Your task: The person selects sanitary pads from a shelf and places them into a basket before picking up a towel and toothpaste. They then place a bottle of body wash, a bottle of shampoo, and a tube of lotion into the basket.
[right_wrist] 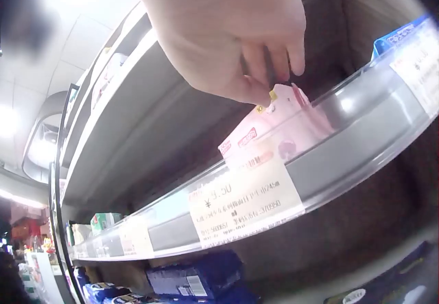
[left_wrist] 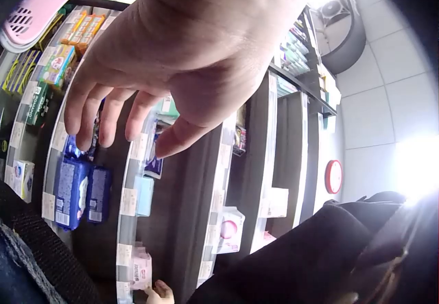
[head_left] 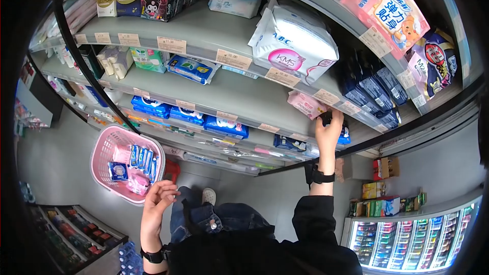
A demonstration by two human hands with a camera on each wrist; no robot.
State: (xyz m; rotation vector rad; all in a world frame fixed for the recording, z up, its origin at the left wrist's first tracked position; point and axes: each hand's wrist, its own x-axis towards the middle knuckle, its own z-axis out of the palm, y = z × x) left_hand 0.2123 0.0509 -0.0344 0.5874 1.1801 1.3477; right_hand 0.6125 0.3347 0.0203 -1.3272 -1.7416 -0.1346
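Observation:
A pink pack [head_left: 306,104] of what looks like sanitary pads sits at the front edge of a middle shelf. My right hand [head_left: 330,128] reaches in at its right end. In the right wrist view, thumb and curled fingers of the right hand [right_wrist: 233,36] pinch the upper corner of the pink pack [right_wrist: 271,129], just behind the clear shelf lip. My left hand [head_left: 161,196] hangs loosely beside the pink basket [head_left: 102,173], holding nothing. The left wrist view shows the left hand [left_wrist: 171,64] with relaxed, spread fingers in front of the shelves.
Inside the basket lie several blue and pink packs [head_left: 137,183]. A large white ABC pack [head_left: 295,40] stands on the shelf above. Dark blue packs [head_left: 374,84] stand at the right, beside a black shelf post [head_left: 433,114]. Blue packs [head_left: 226,126] line the shelf below.

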